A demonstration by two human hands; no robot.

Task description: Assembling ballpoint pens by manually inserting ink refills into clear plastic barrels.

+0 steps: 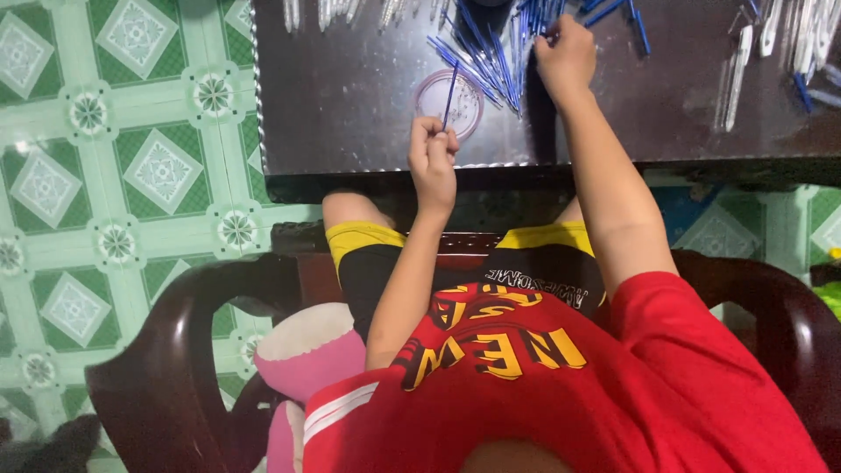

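Left hand [433, 158] at frame centre pinches a thin blue refill [450, 95] upright over a round clear lid [449, 103]. Right hand [565, 52], top centre, fingers curled closed in the blue refill pile [491, 52] on the dark table [350, 105].

Table [350, 105]: bare dark stretch on the left, from the near edge up to the far-left barrels [337, 10], open to pass. Centre blocked by the lid [450, 101] and, just right of it, the refill pile [491, 48] fanning to the far edge. Left hand [433, 158] at the near edge, right hand [565, 54] on the pile. Bare strip between right forearm and pen barrels [736, 74]. Far right crowded with clear barrels [810, 35]. Chair arms [175, 350] flank both elbows.
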